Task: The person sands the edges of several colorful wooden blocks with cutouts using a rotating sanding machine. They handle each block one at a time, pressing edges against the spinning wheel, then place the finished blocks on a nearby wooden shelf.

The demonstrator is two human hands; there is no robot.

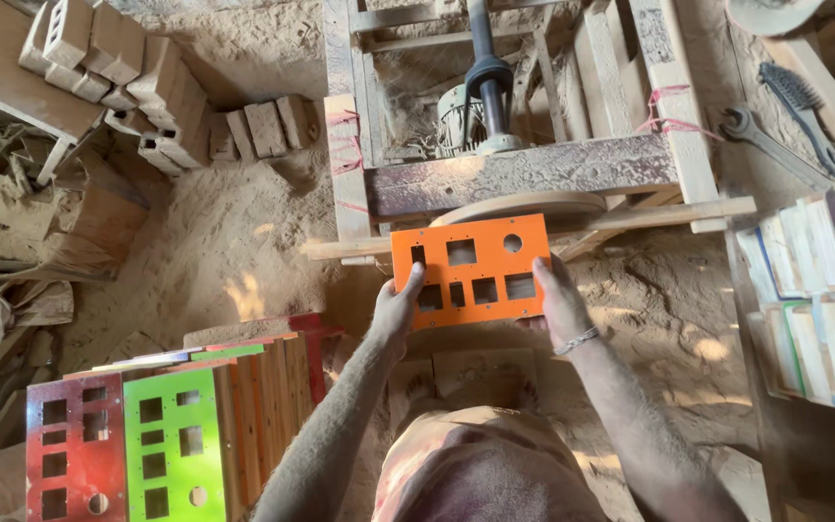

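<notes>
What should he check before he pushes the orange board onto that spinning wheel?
1. Both hands grip the orange board: left hand, right hand: ok.
2. Fingers clear of the wheel: ok, they sit on the board's lower half.
3. Board's top edge lined up at the wheel: ok.
4. Wheel turning: cannot tell.
5. Bracelet away from the wheel: ok.
6. Wrench and brush out of the way: ok.
</notes>
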